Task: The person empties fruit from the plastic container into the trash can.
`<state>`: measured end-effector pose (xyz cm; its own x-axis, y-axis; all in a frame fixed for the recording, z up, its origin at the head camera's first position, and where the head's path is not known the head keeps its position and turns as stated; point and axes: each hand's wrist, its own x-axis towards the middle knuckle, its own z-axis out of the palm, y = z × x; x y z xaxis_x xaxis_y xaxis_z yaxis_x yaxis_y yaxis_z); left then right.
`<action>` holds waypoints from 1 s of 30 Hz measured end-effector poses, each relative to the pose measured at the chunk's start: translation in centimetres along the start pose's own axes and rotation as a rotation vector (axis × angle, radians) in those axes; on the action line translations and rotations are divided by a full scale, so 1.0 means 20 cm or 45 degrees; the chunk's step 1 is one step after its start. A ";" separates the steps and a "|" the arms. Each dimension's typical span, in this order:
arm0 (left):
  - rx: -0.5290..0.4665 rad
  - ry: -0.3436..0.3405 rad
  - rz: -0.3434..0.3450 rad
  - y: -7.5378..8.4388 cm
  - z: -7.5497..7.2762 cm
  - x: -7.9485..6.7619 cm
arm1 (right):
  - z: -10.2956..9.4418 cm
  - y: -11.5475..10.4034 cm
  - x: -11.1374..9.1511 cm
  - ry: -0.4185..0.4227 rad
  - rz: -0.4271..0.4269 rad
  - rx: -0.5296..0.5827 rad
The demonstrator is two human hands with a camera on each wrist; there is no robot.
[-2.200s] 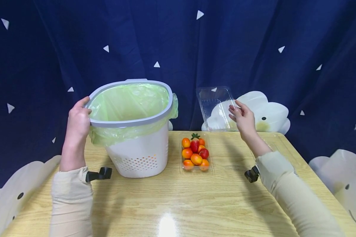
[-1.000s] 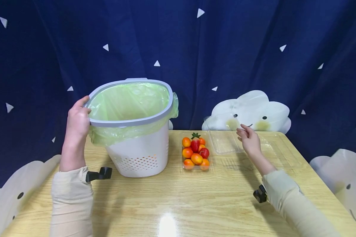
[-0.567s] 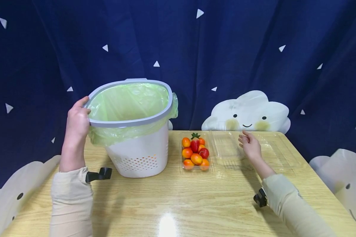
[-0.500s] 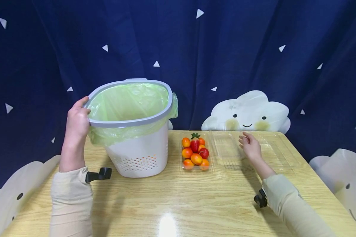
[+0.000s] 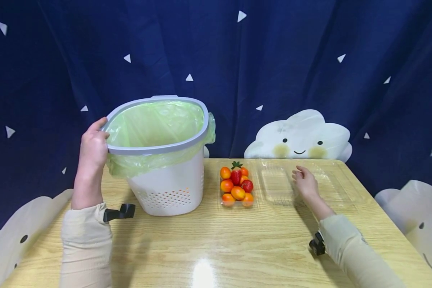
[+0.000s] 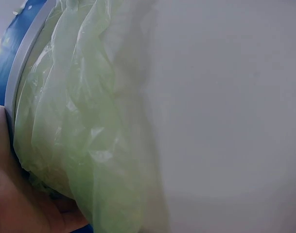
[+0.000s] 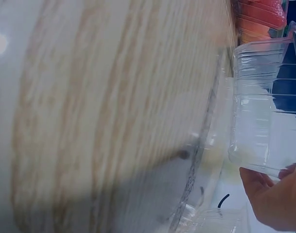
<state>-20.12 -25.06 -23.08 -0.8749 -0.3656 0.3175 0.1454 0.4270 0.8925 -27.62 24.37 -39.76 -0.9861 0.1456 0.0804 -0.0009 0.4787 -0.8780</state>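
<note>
In the head view my left hand [image 5: 95,147] grips the grey rim of a white waste bin [image 5: 173,176] at its left side. A pale green bag lines the bin [image 6: 225,116] and folds over the rim. My right hand [image 5: 306,183] pinches the right edge of a clear plastic box [image 5: 275,186], low at the table's back. In the right wrist view the thumb of that hand [image 7: 279,201] lies against the wall of the see-through box [image 7: 259,107]. Left of this box stands another clear box of fruit [image 5: 237,186], with orange fruits and strawberries in it.
Another clear plastic box [image 5: 327,186] lies right of my right hand. The wooden table [image 5: 216,240] ends at the back against a dark blue curtain [image 5: 216,60] printed with white clouds and triangles.
My right hand has lowered the clear box from up before the curtain down to the table, right of the fruit, and shifted it slightly right. My left hand stays on the bin's rim.
</note>
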 end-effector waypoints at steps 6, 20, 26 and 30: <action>0.006 -0.004 -0.002 -0.01 0.00 0.00 | 0.01 0.03 0.00 -0.017 0.035 -0.045; -0.015 -0.012 -0.010 0.00 0.00 -0.01 | 0.01 0.08 0.02 0.021 0.010 -0.250; -0.027 -0.015 -0.018 0.00 0.00 -0.01 | -0.01 0.08 0.01 0.011 0.007 -0.256; -0.027 -0.010 -0.016 0.00 0.00 -0.01 | -0.02 0.09 0.01 0.012 0.011 -0.260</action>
<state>-20.04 -24.97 -23.06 -0.8802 -0.3646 0.3038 0.1440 0.4048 0.9030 -27.79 25.54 -41.07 -0.9842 0.1586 0.0784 0.0426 0.6427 -0.7649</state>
